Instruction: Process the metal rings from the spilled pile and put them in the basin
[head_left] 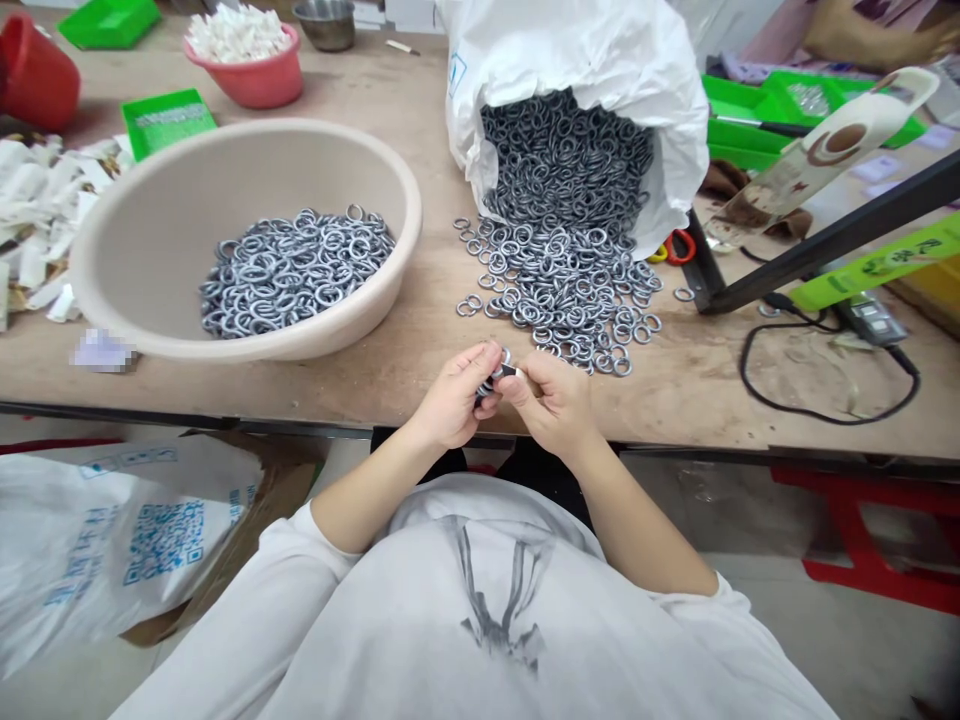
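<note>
A small metal ring (501, 366) is sitting between the two hands at the near edge of the table (375, 370), just short of the loose pile of rings (570, 290). The left hand (454, 398) is pinching it from the left, fingers curled narrow around it, thumb on top. The right hand (551, 398) is meeting it from the right, its fingertips (517, 375) closing on the same ring; something small and dark is showing between the fingers, but what it is cannot be told. Both hands are touching each other at the ring.

Just beyond the hands the pile is spreading across the table, spilling from the mouth of a white sack (585, 70) that is lying on its side. To the left a wide beige basin (247, 240) is standing, holding a further heap of rings in its bottom. Behind it a pink bowl (251, 70) of white pieces is sitting, with green trays (166, 120) near it and a red bucket (37, 75) at the far left corner. On the right a black bar (825, 245) is slanting over the table, and a black cable (817, 400) is looping beside it.
</note>
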